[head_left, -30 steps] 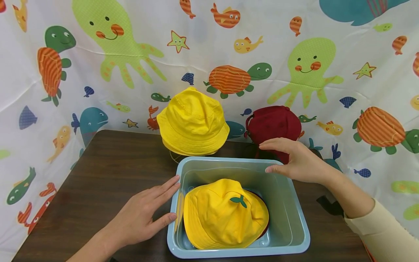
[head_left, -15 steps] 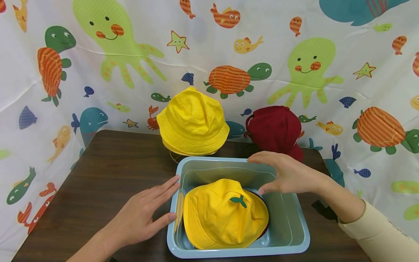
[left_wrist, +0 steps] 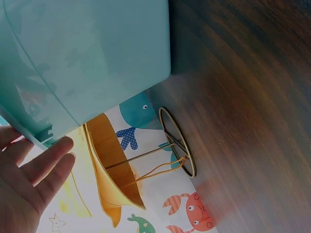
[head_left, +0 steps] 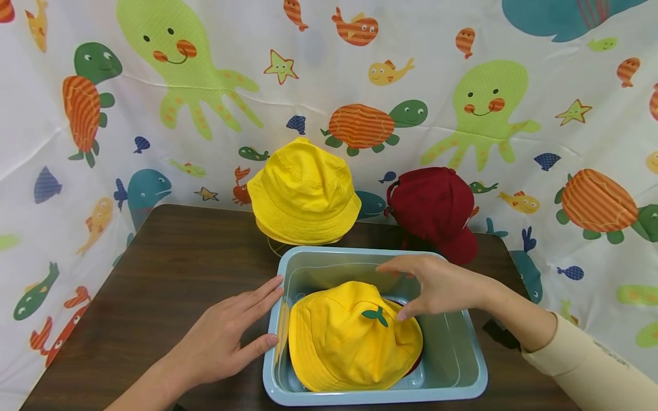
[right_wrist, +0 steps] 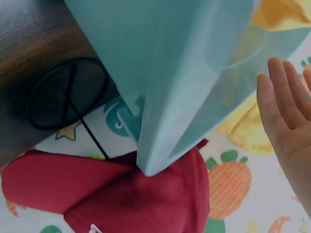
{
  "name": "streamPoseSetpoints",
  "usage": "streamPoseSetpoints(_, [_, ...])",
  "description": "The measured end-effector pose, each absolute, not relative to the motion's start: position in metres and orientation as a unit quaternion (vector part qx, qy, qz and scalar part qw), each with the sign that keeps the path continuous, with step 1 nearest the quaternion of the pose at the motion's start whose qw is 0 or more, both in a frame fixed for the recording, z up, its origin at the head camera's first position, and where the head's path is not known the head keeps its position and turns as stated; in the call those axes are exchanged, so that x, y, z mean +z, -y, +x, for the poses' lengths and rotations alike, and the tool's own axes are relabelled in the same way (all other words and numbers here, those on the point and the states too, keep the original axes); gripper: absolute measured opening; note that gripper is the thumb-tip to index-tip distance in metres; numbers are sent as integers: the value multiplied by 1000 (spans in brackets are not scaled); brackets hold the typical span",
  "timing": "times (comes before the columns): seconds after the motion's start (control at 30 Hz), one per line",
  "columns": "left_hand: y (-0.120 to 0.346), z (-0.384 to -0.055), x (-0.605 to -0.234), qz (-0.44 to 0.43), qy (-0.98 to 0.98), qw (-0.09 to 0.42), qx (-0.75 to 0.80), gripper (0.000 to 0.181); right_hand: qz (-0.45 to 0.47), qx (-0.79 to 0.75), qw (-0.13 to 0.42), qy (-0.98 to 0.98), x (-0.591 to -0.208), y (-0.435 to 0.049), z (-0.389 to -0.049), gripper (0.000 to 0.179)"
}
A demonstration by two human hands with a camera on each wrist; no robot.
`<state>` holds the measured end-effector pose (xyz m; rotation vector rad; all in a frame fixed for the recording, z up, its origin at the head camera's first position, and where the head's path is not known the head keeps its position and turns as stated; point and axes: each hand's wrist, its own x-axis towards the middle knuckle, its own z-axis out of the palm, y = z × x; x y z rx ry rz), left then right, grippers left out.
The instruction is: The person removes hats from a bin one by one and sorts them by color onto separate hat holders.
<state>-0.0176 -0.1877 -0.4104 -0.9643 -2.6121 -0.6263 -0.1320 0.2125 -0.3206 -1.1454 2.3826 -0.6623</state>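
Observation:
In the head view a yellow bucket hat (head_left: 339,342) with a green leaf mark lies in a light blue plastic tub (head_left: 377,395). A dark red edge peeks out beneath that hat; the rest of it is hidden. My left hand (head_left: 226,331) rests with extended fingers against the tub's left rim, seen also in the left wrist view, where its fingers (left_wrist: 53,160) touch the rim. Over the tub's right side hovers my right hand (head_left: 437,285), thumb and fingers spread apart, holding nothing. Its thumb tip appears just above the hat's right part; contact cannot be made out.
Behind the tub, another yellow bucket hat (head_left: 305,191) sits on a thin wire stand (left_wrist: 177,145). To its right a dark red cap (head_left: 432,202) hangs on a black wire stand (right_wrist: 70,94). The dark wooden table (head_left: 169,274) backs onto a sea-animal curtain (head_left: 216,34).
My right hand has moved left and toward me, from beside the red cap to over the yellow hat in the tub. The left hand stays at the rim.

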Motion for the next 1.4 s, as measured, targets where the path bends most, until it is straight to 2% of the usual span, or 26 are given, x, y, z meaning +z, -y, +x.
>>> streamPoseSetpoints(0.27, [188, -17, -411, -330, 908, 140, -215, 71, -405, -240, 254, -845, -329, -203, -130, 67])
streamPoseSetpoints(0.73, [188, -16, -410, -332, 907, 150, -212, 71, -416, -261, 298, -818, -341, -193, -134, 45])
streamPoseSetpoints(1.07, [187, -17, -411, -334, 905, 154, -214, 71, -446, -259, 270, -813, -342, -190, -133, 31])
streamPoseSetpoints(1.4, [187, -17, -412, -339, 901, 164, -213, 70, -463, -284, 213, -812, -329, -193, -130, 23])
